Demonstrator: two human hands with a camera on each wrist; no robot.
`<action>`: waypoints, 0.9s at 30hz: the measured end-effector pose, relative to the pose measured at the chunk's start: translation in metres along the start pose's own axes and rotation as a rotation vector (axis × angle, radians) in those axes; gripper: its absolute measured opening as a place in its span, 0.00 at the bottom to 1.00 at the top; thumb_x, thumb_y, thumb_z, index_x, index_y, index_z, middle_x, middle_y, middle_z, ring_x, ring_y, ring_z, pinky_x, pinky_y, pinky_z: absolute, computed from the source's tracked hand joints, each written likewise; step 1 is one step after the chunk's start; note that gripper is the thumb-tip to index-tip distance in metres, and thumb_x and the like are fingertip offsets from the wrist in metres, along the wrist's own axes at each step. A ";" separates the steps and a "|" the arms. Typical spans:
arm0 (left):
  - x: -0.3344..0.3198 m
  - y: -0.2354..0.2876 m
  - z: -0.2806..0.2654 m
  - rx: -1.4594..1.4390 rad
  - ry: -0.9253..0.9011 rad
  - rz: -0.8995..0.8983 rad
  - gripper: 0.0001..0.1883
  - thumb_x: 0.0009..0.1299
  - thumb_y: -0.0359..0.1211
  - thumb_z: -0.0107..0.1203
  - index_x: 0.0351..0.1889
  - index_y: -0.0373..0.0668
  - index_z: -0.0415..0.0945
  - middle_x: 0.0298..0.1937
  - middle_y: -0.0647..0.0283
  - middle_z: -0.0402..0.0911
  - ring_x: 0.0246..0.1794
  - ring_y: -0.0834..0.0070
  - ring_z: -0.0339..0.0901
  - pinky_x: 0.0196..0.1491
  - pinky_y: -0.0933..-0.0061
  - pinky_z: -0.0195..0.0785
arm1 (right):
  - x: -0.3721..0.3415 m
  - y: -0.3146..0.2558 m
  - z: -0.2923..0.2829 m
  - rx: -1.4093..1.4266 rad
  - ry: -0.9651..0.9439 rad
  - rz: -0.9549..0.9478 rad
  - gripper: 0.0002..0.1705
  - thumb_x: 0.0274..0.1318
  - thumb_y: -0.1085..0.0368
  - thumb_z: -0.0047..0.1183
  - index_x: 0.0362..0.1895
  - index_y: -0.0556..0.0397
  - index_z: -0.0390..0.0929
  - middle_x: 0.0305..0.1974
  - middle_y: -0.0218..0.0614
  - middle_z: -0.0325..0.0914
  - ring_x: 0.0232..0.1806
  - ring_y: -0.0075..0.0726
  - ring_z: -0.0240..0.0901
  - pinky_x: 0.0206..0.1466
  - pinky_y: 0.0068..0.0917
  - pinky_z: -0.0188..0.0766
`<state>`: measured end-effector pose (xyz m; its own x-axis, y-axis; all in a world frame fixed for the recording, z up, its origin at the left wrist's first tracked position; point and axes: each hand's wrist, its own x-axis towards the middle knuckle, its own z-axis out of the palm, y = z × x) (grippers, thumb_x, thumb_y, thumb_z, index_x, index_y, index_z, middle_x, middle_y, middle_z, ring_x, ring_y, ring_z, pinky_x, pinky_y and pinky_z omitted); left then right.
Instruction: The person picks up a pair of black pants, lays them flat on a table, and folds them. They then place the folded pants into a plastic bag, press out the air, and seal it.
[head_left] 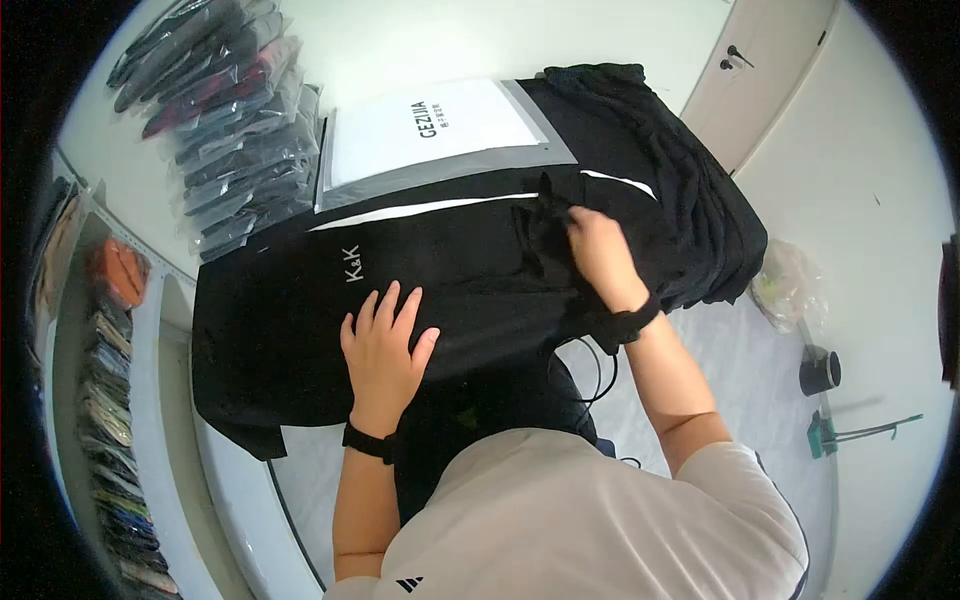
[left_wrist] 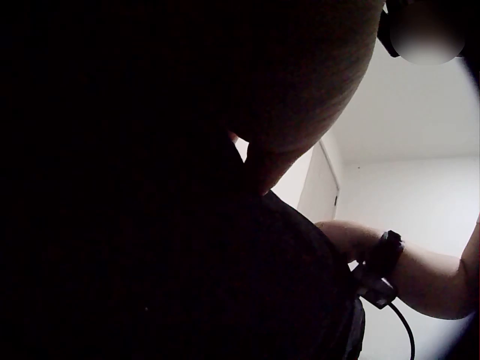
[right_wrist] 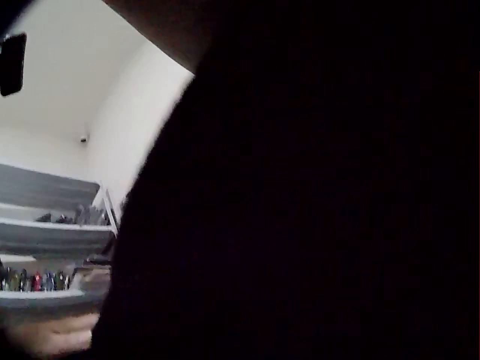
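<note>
In the head view a black garment (head_left: 450,240) with white "K&K" lettering lies spread over the table. My left hand (head_left: 385,345) rests on it below the lettering, fingers spread. Farther right, my right hand (head_left: 605,255) grips a bunched fold of black fabric (head_left: 548,225) with curled fingers. In the left wrist view dark cloth and the near hand fill much of the frame, with the right hand (left_wrist: 349,236) beyond. Black fabric (right_wrist: 300,210) covers most of the right wrist view, hiding the fingers there.
Plastic-wrapped garments (head_left: 250,160) are stacked at the back left, beside white "GEZIJIA" bags (head_left: 430,130). More black cloth (head_left: 680,190) is heaped at the right end. A shelf of packed clothes (head_left: 120,430) stands at left; a black cable (head_left: 612,375) hangs near the right wrist.
</note>
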<state>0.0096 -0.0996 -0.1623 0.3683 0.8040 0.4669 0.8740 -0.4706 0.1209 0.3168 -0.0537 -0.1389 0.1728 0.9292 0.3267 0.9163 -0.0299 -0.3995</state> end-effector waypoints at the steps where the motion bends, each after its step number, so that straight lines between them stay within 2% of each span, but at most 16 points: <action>1: 0.000 -0.001 0.001 0.005 0.004 0.004 0.26 0.64 0.46 0.55 0.59 0.51 0.71 0.62 0.57 0.69 0.62 0.57 0.64 0.62 0.44 0.53 | -0.007 -0.004 -0.008 0.157 0.218 -0.065 0.15 0.55 0.67 0.50 0.46 0.60 0.75 0.38 0.57 0.76 0.45 0.57 0.75 0.45 0.40 0.72; 2: 0.000 -0.001 0.001 0.006 0.006 0.007 0.26 0.63 0.46 0.55 0.59 0.51 0.71 0.62 0.58 0.69 0.62 0.57 0.64 0.62 0.44 0.53 | -0.012 -0.012 -0.022 0.223 0.242 -0.034 0.14 0.56 0.68 0.49 0.47 0.60 0.75 0.41 0.55 0.77 0.46 0.56 0.75 0.46 0.36 0.72; 4: 0.000 -0.001 -0.001 0.001 -0.043 -0.004 0.26 0.65 0.45 0.53 0.61 0.51 0.68 0.64 0.57 0.67 0.64 0.56 0.62 0.63 0.47 0.50 | -0.023 -0.007 -0.032 0.417 0.187 -0.132 0.16 0.56 0.70 0.48 0.50 0.54 0.74 0.48 0.51 0.76 0.52 0.54 0.72 0.56 0.40 0.67; 6: 0.000 0.000 -0.001 0.008 -0.030 -0.003 0.26 0.66 0.44 0.53 0.61 0.51 0.68 0.64 0.57 0.67 0.64 0.57 0.62 0.64 0.47 0.50 | -0.030 0.009 -0.027 0.295 0.000 -0.396 0.19 0.57 0.69 0.49 0.54 0.50 0.72 0.54 0.46 0.72 0.60 0.48 0.66 0.67 0.45 0.55; 7: 0.000 0.000 -0.001 0.001 -0.037 -0.009 0.26 0.66 0.45 0.53 0.62 0.51 0.68 0.64 0.57 0.67 0.64 0.57 0.61 0.64 0.47 0.50 | -0.036 0.022 -0.019 0.215 -0.189 -0.390 0.21 0.57 0.67 0.50 0.56 0.47 0.71 0.56 0.42 0.71 0.62 0.46 0.63 0.70 0.50 0.46; 8: 0.001 0.000 -0.001 -0.003 -0.036 -0.010 0.26 0.66 0.45 0.53 0.62 0.51 0.68 0.64 0.57 0.67 0.64 0.57 0.61 0.64 0.47 0.50 | -0.038 0.022 -0.018 0.137 -0.288 -0.436 0.22 0.57 0.65 0.51 0.57 0.46 0.70 0.54 0.43 0.72 0.62 0.47 0.63 0.70 0.50 0.48; 10: 0.001 0.000 -0.002 -0.011 -0.037 -0.008 0.26 0.66 0.45 0.53 0.62 0.50 0.68 0.64 0.57 0.67 0.64 0.57 0.61 0.64 0.47 0.50 | -0.042 0.018 -0.025 0.088 -0.257 -0.527 0.28 0.49 0.68 0.55 0.58 0.50 0.68 0.56 0.44 0.69 0.63 0.48 0.61 0.71 0.45 0.47; 11: 0.001 -0.001 -0.002 -0.008 -0.035 -0.013 0.26 0.66 0.45 0.53 0.62 0.50 0.68 0.64 0.57 0.67 0.64 0.57 0.61 0.64 0.47 0.50 | -0.040 0.015 -0.027 0.089 -0.258 -0.533 0.28 0.49 0.68 0.55 0.58 0.50 0.68 0.56 0.44 0.69 0.63 0.48 0.61 0.71 0.45 0.47; 13: 0.000 -0.001 -0.002 -0.005 -0.042 -0.009 0.26 0.66 0.45 0.53 0.62 0.50 0.68 0.64 0.57 0.67 0.64 0.56 0.61 0.64 0.47 0.49 | -0.040 0.009 -0.031 0.249 -0.229 -0.436 0.33 0.41 0.66 0.60 0.57 0.52 0.69 0.58 0.47 0.66 0.62 0.51 0.61 0.68 0.40 0.54; 16: 0.001 0.000 -0.003 -0.004 -0.053 -0.018 0.25 0.66 0.44 0.53 0.61 0.50 0.69 0.64 0.57 0.67 0.64 0.56 0.61 0.64 0.47 0.49 | -0.036 -0.004 -0.034 0.130 -0.138 -0.392 0.34 0.37 0.67 0.60 0.55 0.53 0.70 0.58 0.47 0.65 0.61 0.52 0.61 0.64 0.36 0.60; 20: 0.001 0.000 -0.001 0.024 -0.006 -0.002 0.27 0.63 0.47 0.56 0.60 0.52 0.70 0.62 0.58 0.69 0.63 0.58 0.63 0.62 0.45 0.52 | -0.032 -0.012 -0.036 0.116 -0.167 -0.474 0.31 0.40 0.61 0.62 0.53 0.54 0.71 0.51 0.48 0.70 0.56 0.53 0.66 0.58 0.40 0.66; 22: 0.000 0.001 -0.002 0.004 -0.055 -0.011 0.26 0.66 0.44 0.53 0.62 0.51 0.68 0.64 0.57 0.66 0.64 0.56 0.61 0.64 0.47 0.49 | -0.033 -0.005 -0.026 0.039 -0.017 -0.397 0.29 0.42 0.60 0.62 0.51 0.55 0.72 0.47 0.49 0.73 0.52 0.54 0.68 0.57 0.41 0.66; 23: 0.000 0.001 -0.002 0.003 -0.054 -0.001 0.26 0.66 0.44 0.53 0.62 0.51 0.68 0.64 0.57 0.66 0.64 0.56 0.61 0.64 0.47 0.49 | -0.033 0.003 -0.018 0.038 -0.010 -0.390 0.29 0.42 0.60 0.62 0.51 0.55 0.72 0.47 0.49 0.73 0.52 0.54 0.68 0.57 0.41 0.66; 25: 0.000 0.001 -0.002 0.023 -0.057 -0.004 0.26 0.66 0.44 0.53 0.62 0.51 0.67 0.65 0.57 0.66 0.65 0.56 0.61 0.64 0.47 0.49 | -0.027 0.019 -0.005 0.140 0.006 -0.268 0.25 0.49 0.55 0.60 0.48 0.58 0.73 0.43 0.50 0.75 0.48 0.53 0.71 0.56 0.37 0.67; 26: 0.000 0.001 -0.002 0.024 -0.051 0.006 0.26 0.66 0.44 0.53 0.62 0.51 0.67 0.65 0.57 0.66 0.65 0.56 0.61 0.64 0.47 0.49 | -0.022 0.017 -0.019 0.138 0.018 -0.265 0.25 0.49 0.55 0.60 0.48 0.58 0.73 0.43 0.50 0.75 0.48 0.53 0.71 0.56 0.37 0.67; 27: 0.001 0.001 -0.002 0.028 -0.042 0.003 0.26 0.65 0.45 0.54 0.61 0.51 0.68 0.64 0.58 0.67 0.64 0.57 0.61 0.64 0.47 0.50 | -0.015 0.012 -0.045 0.282 0.007 -0.077 0.24 0.52 0.54 0.57 0.47 0.59 0.74 0.42 0.50 0.76 0.46 0.51 0.72 0.55 0.35 0.67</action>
<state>0.0103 -0.1004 -0.1603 0.3833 0.8175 0.4299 0.8814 -0.4629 0.0943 0.3413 -0.0845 -0.1099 0.1101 0.9222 0.3707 0.7900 0.1451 -0.5957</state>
